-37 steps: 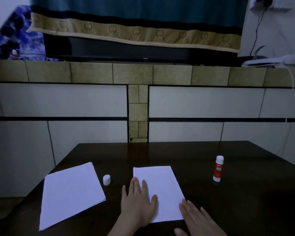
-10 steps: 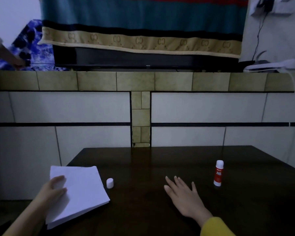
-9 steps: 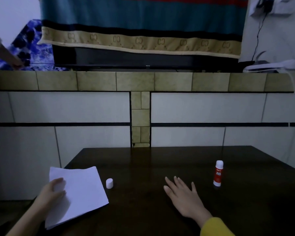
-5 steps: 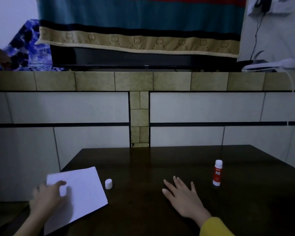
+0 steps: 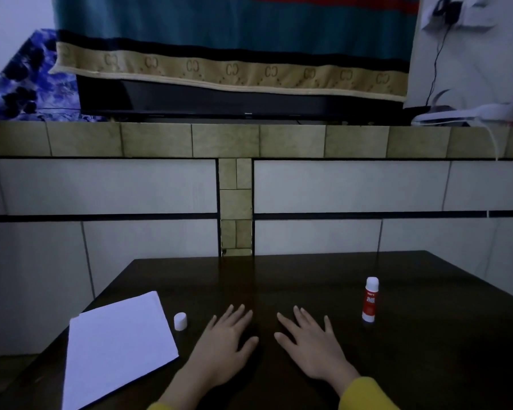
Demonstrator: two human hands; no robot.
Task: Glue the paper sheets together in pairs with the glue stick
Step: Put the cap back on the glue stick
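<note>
A stack of white paper sheets (image 5: 116, 347) lies at the near left of the dark wooden table (image 5: 308, 279). Just right of its far corner stands the small white cap (image 5: 180, 321). The red and white glue stick (image 5: 370, 303) stands upright and uncapped at the right. My left hand (image 5: 224, 344) and my right hand (image 5: 311, 344) lie flat on the bare table between the paper and the glue stick, fingers spread, holding nothing. Neither hand touches the paper or the glue stick.
A tiled wall (image 5: 367, 187) with a ledge rises right behind the table's far edge. On the ledge are a dark screen (image 5: 234, 103) under a teal and beige cloth and a white cable at the right. The table's left edge runs close to the paper.
My left hand has left the paper stack and moved right onto the bare table beside my right hand. The single sheet that lay in the middle earlier is on the stack.
</note>
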